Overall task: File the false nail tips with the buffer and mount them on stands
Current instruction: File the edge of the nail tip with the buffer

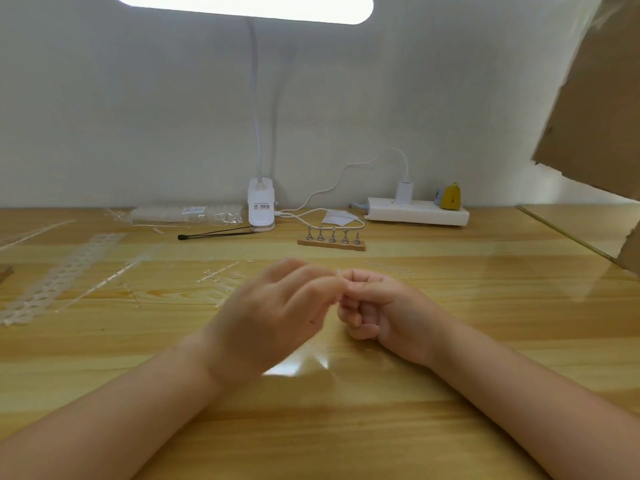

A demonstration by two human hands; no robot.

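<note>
Both hands meet at frame centre over the bench (346,427): left hand (273,317) blurred, grip indeterminate; right hand (377,306) pinching a clear nail tip (340,273).

Wooden table (450,306) (lamp (261,209), stands (331,239))

A tiny clear nail tip (338,271) sits pinched at the middle of the table. At 12 o'clock from it, five little silver stands (331,235) stand upright on a wooden strip.
</note>
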